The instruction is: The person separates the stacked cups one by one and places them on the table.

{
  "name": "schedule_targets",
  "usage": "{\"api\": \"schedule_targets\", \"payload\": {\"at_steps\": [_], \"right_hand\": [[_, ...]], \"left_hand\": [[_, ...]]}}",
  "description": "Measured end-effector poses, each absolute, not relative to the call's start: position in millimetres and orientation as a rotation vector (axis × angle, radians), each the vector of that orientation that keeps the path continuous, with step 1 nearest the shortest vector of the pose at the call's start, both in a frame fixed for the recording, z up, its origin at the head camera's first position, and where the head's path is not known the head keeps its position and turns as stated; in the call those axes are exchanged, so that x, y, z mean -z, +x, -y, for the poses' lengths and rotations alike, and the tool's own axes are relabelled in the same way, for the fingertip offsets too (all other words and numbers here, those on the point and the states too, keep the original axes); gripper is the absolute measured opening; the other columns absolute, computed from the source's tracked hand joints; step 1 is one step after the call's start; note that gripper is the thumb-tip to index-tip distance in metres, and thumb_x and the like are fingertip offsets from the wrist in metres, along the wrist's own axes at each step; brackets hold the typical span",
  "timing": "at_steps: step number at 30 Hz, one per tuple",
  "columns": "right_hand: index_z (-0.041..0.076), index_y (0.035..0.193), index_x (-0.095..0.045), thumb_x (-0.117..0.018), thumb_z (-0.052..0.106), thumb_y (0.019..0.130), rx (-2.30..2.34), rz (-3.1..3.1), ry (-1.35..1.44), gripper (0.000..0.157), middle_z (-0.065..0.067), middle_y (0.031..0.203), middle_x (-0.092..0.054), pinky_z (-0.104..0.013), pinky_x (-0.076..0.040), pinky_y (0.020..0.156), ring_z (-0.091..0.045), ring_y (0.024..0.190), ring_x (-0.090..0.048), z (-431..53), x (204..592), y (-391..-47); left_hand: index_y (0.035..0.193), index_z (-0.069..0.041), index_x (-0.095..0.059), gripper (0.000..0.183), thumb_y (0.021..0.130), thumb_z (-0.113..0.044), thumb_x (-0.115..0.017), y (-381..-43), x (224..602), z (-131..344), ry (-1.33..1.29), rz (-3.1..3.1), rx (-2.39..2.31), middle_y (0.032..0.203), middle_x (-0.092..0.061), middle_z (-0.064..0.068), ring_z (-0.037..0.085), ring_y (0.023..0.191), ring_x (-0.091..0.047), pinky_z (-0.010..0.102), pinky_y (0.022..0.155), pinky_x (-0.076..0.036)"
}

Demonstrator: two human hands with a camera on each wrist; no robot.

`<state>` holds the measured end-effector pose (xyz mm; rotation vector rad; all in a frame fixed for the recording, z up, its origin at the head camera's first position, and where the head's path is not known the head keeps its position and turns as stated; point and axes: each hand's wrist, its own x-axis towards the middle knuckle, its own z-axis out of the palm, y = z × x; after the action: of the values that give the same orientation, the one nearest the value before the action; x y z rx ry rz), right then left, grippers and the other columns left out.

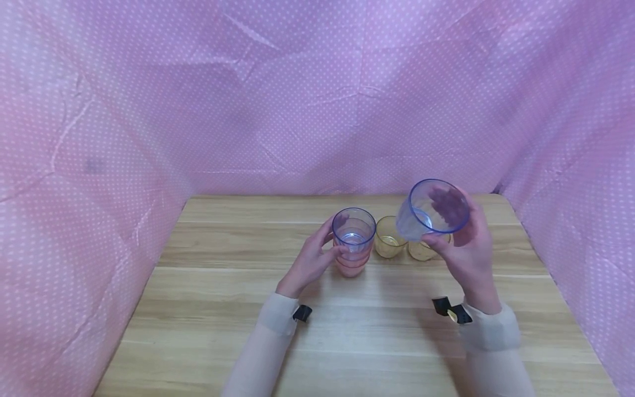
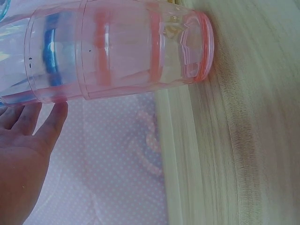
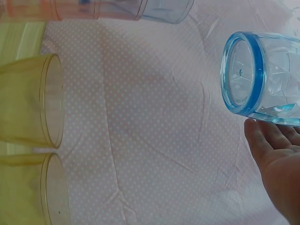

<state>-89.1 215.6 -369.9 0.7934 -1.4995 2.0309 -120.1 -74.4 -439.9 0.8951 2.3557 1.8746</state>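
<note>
A stack of nested clear cups stands upright on the table, pink cups (image 1: 351, 269) below and a blue cup (image 1: 353, 227) on top. My left hand (image 1: 311, 258) holds the stack near its top, thumb in front and fingers at the far side. In the left wrist view the pink cups (image 2: 126, 51) rest on the wood, with the left fingers (image 2: 54, 119) touching higher up. My right hand (image 1: 471, 251) grips another blue cup (image 1: 408, 220) in the air, its mouth tilted toward the head camera. The right wrist view shows that cup's thick blue base (image 3: 255, 77).
Two yellow cups stand side by side right of the stack: one yellow cup (image 1: 389, 242) beside it, the other yellow cup (image 1: 420, 252) partly behind the raised blue cup. The wooden table (image 1: 357, 353) is enclosed by pink dotted cloth (image 1: 278, 110) at the back and sides.
</note>
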Motion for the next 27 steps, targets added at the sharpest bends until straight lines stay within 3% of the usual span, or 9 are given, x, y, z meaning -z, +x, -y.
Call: {"api": "schedule_targets", "payload": {"at_steps": [5, 12, 21, 27], "right_hand": [[-0.014, 0.146, -0.04, -0.09, -0.005, 0.073, -2.042, 1.483, 0.758, 0.089, -0.03, 0.144, -0.054, -0.039, -0.044, 0.116, -0.035, 0.134, -0.054, -226, 372, -88], [-0.015, 0.145, -0.041, -0.088, -0.012, 0.072, -2.062, 1.437, 0.73, 0.087, -0.031, 0.143, -0.054, -0.038, -0.044, 0.116, -0.035, 0.135, -0.054, -240, 378, -88], [-0.012, 0.146, -0.043, -0.083, -0.02, 0.073, -2.092, 1.397, 0.631, 0.083, -0.03, 0.144, -0.055, -0.037, -0.044, 0.116, -0.035, 0.134, -0.054, -259, 384, -88], [-0.013, 0.145, -0.043, -0.073, -0.031, 0.074, -2.1, 1.387, 0.56, 0.079, -0.028, 0.143, -0.055, -0.035, -0.044, 0.116, -0.035, 0.134, -0.053, -270, 389, -89]], "left_hand": [[0.16, -0.009, -0.038, 0.072, 0.097, -0.029, -0.068, -120, 440, 74, 0.842, -2.347, -1.863, 0.16, -0.046, 0.01, 0.033, 0.142, -0.049, 0.042, 0.116, -0.045], [0.16, -0.011, -0.037, 0.07, 0.098, -0.014, -0.07, -119, 440, 74, 0.782, -2.332, -1.859, 0.159, -0.046, 0.011, 0.037, 0.139, -0.051, 0.052, 0.111, -0.048], [0.16, -0.009, -0.037, 0.071, 0.097, -0.007, -0.07, -119, 441, 73, 0.848, -2.37, -1.863, 0.159, -0.047, 0.011, 0.029, 0.144, -0.047, 0.039, 0.118, -0.043], [0.16, -0.009, -0.037, 0.071, 0.097, -0.007, -0.07, -119, 441, 73, 0.838, -2.37, -1.866, 0.158, -0.047, 0.012, 0.032, 0.142, -0.049, 0.043, 0.116, -0.044]]}}
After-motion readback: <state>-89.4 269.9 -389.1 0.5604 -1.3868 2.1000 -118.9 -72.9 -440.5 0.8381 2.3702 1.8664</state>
